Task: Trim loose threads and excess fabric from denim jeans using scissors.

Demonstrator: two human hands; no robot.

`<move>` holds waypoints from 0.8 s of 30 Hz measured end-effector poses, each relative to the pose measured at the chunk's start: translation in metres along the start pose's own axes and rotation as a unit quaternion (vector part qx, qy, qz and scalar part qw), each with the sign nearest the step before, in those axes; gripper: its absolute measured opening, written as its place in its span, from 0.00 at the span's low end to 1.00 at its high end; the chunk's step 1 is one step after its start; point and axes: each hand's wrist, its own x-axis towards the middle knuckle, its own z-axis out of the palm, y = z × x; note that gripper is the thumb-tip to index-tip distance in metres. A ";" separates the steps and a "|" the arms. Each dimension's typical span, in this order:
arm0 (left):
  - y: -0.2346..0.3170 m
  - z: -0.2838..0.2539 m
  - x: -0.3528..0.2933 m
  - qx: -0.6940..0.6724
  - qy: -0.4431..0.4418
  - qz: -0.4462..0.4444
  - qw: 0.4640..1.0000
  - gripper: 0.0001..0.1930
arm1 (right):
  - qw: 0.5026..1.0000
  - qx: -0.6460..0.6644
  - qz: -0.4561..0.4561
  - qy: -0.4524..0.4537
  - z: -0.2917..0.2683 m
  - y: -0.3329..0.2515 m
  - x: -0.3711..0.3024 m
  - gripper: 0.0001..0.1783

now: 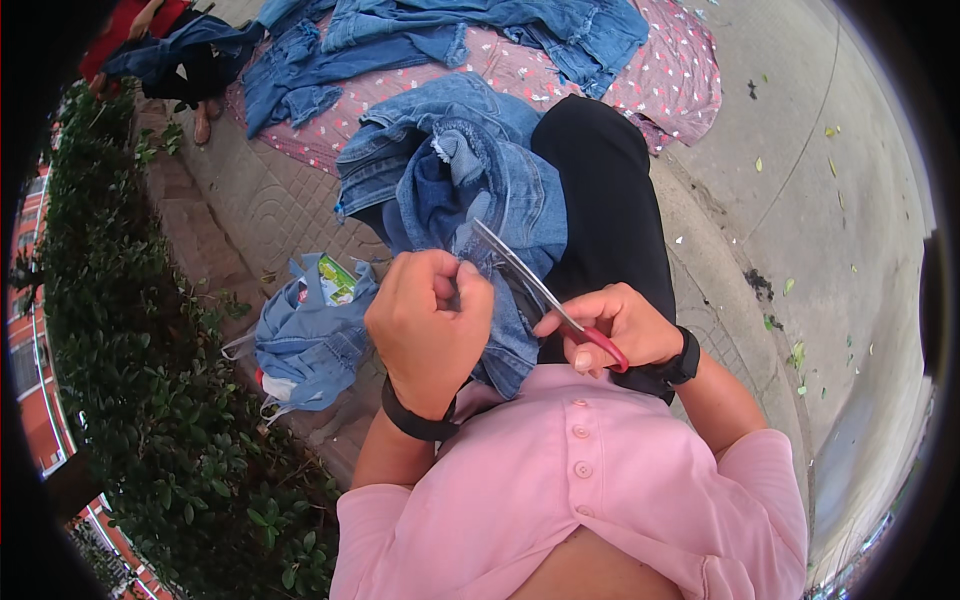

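Observation:
A bunched blue denim garment (500,180) lies over my lap, with a frayed pale edge showing near its middle. My left hand (428,325) is closed at its near side, thumb and fingers pinching a bit of the denim that they mostly hide. Scissors (522,268) with red handles are in my right hand (622,325), fingers through and around the loops. The blades point up and to the left, past my left hand, and lie against the denim. Whether the blades are parted is hard to make out.
More jeans (400,40) are heaped on a pink patterned cloth (660,80) ahead. A pale blue denim bag (310,335) with a green packet (337,282) stands at my left, near a hedge (170,400). Another person (170,40) holds denim at far left. Pavement (800,150) stretches right.

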 end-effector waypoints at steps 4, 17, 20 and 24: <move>-0.002 -0.002 -0.004 -0.061 -0.033 -0.032 0.997 0.04 | 1.000 -0.002 -0.003 -0.002 -0.001 0.000 -0.002 0.21; -0.007 -0.017 -0.012 -0.365 -0.129 -0.238 0.891 0.04 | 0.998 -0.012 0.028 -0.046 -0.006 0.001 -0.016 0.27; -0.006 -0.018 -0.012 -0.380 -0.135 -0.246 0.882 0.04 | 0.997 -0.028 0.034 -0.058 -0.009 0.005 -0.018 0.23; -0.008 -0.019 -0.013 -0.388 -0.137 -0.243 0.878 0.04 | 0.997 -0.016 0.046 -0.055 -0.008 0.005 -0.019 0.23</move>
